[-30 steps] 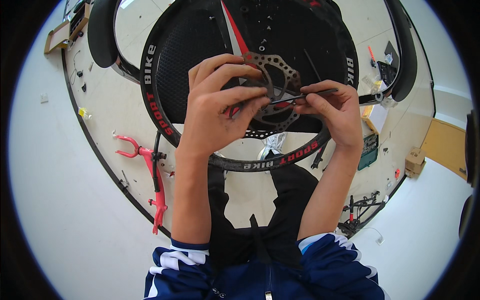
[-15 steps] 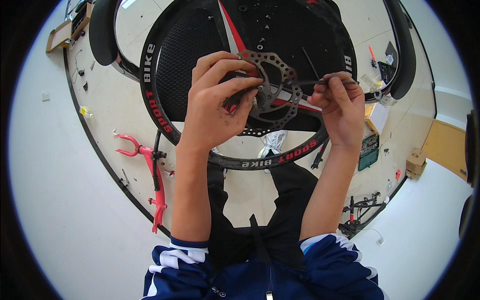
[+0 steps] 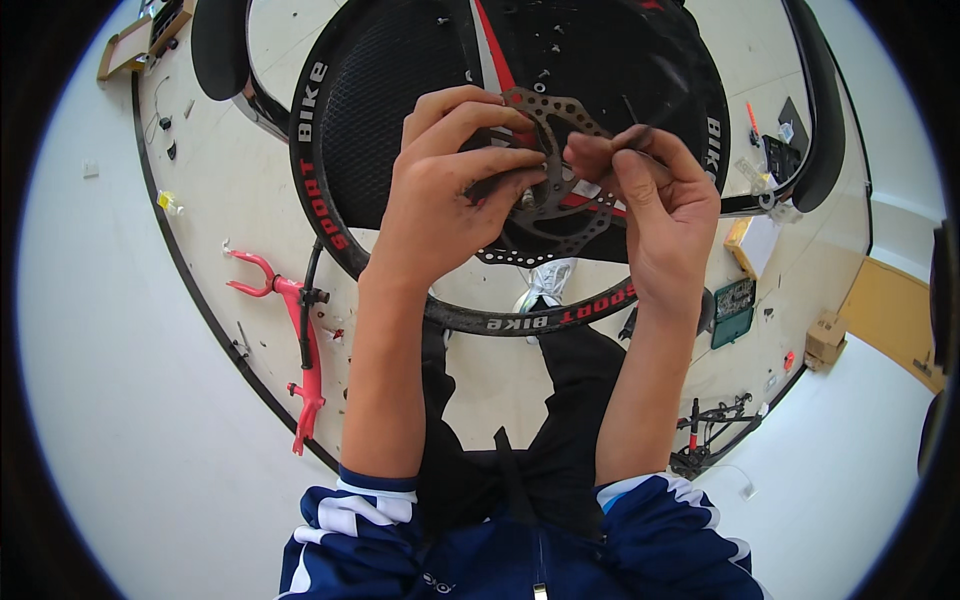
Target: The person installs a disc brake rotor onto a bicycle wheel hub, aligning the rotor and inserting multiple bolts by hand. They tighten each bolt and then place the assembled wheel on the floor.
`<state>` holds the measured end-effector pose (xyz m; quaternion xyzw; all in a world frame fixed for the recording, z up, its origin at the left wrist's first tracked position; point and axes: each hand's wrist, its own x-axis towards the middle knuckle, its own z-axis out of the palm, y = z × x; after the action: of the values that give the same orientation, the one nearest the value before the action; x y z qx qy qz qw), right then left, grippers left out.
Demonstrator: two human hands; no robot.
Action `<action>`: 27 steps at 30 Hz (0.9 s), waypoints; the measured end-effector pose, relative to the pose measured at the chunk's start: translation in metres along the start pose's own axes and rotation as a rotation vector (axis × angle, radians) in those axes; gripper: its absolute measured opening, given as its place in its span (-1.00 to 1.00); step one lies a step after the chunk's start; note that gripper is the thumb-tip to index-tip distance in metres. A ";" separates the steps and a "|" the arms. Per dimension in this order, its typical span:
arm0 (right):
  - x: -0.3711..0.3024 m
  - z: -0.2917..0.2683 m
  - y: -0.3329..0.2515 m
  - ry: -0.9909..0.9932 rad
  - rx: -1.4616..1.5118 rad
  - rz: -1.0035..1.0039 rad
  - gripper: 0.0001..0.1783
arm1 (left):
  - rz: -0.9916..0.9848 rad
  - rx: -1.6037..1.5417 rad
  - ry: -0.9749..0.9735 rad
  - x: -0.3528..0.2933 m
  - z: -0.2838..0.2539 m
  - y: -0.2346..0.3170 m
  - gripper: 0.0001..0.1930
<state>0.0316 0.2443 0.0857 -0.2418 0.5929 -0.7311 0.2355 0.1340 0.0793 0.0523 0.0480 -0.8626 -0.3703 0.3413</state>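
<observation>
A perforated metal brake disc [image 3: 570, 245] sits at the centre of a black bicycle wheel [image 3: 540, 322] with red and white lettering. My left hand [image 3: 450, 180] is closed at the disc's left side, fingers curled over it and fingertips close to the axle end [image 3: 529, 200]. What lies between thumb and forefinger is largely hidden. To the right of the disc, my right hand [image 3: 660, 190] pinches a thin dark hex key [image 3: 632, 142], mostly covered by the fingers and blurred. Beyond it, a second thin dark rod [image 3: 627, 106] lies partly hidden.
The wheel rests on a black chair seat [image 3: 600, 45] with small screws [image 3: 543, 74] on it, between two armrests [image 3: 220, 50]. A pink bicycle fork [image 3: 300, 320] lies on the floor at left. At right are a green toolbox [image 3: 733, 310], a cardboard box [image 3: 826, 338] and a dark bicycle frame [image 3: 715, 430].
My right hand has turned and moved inward toward the disc, so the hex key no longer shows along its length. The left hand keeps its grip; the whole view has shifted slightly.
</observation>
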 end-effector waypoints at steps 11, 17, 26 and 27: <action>-0.007 0.025 0.006 0.081 -0.360 -0.214 -0.84 | 0.021 0.015 0.002 -0.001 -0.002 -0.002 -0.68; -0.009 0.021 0.007 0.008 -0.507 -0.323 -0.83 | 0.013 -0.027 0.030 -0.003 0.002 -0.005 -0.74; -0.013 0.028 0.009 0.032 -0.680 -0.521 -0.80 | 0.024 0.024 0.048 -0.003 -0.002 -0.001 -0.68; -0.014 0.027 0.009 0.024 -0.710 -0.539 -0.79 | 0.032 0.025 0.055 -0.003 -0.001 -0.002 -0.68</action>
<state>0.0599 0.2315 0.0810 -0.4448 0.7258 -0.5203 -0.0680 0.1365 0.0783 0.0504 0.0484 -0.8581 -0.3525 0.3702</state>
